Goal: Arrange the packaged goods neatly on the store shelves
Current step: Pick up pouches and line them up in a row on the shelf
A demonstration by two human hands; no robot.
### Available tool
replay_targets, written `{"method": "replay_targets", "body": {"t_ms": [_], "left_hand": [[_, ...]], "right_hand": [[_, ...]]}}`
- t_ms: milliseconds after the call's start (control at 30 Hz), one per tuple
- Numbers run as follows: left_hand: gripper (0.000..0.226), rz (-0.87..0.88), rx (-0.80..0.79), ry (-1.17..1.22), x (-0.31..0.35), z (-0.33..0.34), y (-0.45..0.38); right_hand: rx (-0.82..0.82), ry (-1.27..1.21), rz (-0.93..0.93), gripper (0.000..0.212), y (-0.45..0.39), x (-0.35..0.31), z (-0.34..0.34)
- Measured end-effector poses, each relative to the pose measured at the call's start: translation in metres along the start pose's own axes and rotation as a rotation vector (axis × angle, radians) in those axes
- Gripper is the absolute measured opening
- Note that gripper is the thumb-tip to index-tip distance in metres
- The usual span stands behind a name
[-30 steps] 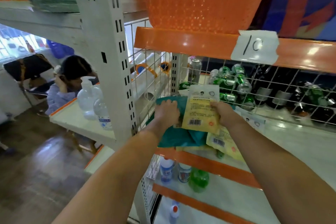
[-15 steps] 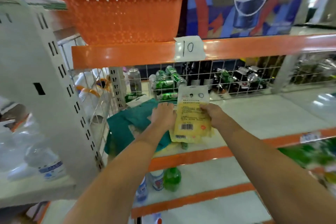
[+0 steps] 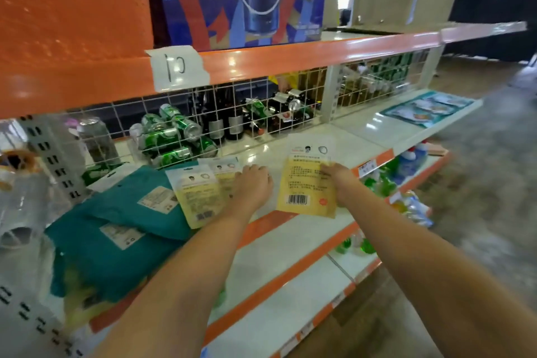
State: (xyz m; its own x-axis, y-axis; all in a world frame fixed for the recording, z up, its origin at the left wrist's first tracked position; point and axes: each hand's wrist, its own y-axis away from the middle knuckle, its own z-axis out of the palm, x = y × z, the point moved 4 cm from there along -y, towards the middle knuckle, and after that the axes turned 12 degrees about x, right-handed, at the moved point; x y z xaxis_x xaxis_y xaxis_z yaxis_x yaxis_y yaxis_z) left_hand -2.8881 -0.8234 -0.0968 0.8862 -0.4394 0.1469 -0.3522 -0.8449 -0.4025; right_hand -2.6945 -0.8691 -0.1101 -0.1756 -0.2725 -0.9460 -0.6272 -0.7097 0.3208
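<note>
At the far left an orange basket [image 3: 72, 6] sits on the top shelf, above a paper label [image 3: 177, 67] marked "10" taped to that shelf's orange edge. On the middle shelf [image 3: 363, 136] below, teal packages [image 3: 116, 229] lie in a loose overlapping heap near the left upright. Just right of them, two yellow packets [image 3: 197, 195] lie flat and overlapped, the nearer one resting partly on the teal heap. Behind these, through the wire grid, green cans [image 3: 171, 136] lie tumbled beside dark bottles [image 3: 229, 122].

The left hand [image 3: 252, 183] rests palm-down on the right-hand packet of the pair, its fingers curled lightly over the packet; whether it grips or only presses cannot be told from this angle.

To its right, apart from the pair, the right hand [image 3: 340, 180] pinches a third yellow packet [image 3: 305, 180] by its right edge, thumb on the printed face. The packet is tilted up, barcode end toward the camera, its lower edge reaching past the shelf's orange front; whether it touches the shelf cannot be told.

Farther right on the same shelf, blue flat packs [image 3: 427, 107] lie in a row. On the lower shelf, green bottles [image 3: 380, 183] and other blurred bottles stand.
</note>
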Motion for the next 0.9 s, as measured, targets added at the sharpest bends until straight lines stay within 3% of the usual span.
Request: {"method": "replay_targets", "body": {"t_ms": [200,333,500,900], "left_hand": [[0.034,0.071,-0.034,0.004,0.073,0.019,-0.008],[0.036,0.106,-0.097,-0.016,0.131,0.034,-0.016],[0.036,0.226,-0.091,0.002,0.207,0.044,-0.025],[0.032,0.402,-0.123,0.061,0.361,0.097,-0.038]], "right_hand": [[0.041,-0.122,0.039,0.020,-0.017,0.003,-0.075],[0.120,-0.114,0.023,0.045,-0.034,0.007,-0.133],[0.226,-0.141,0.001,0.022,-0.053,-0.001,-0.206],[0.391,-0.221,0.031,0.027,-0.091,0.023,-0.351]]}}
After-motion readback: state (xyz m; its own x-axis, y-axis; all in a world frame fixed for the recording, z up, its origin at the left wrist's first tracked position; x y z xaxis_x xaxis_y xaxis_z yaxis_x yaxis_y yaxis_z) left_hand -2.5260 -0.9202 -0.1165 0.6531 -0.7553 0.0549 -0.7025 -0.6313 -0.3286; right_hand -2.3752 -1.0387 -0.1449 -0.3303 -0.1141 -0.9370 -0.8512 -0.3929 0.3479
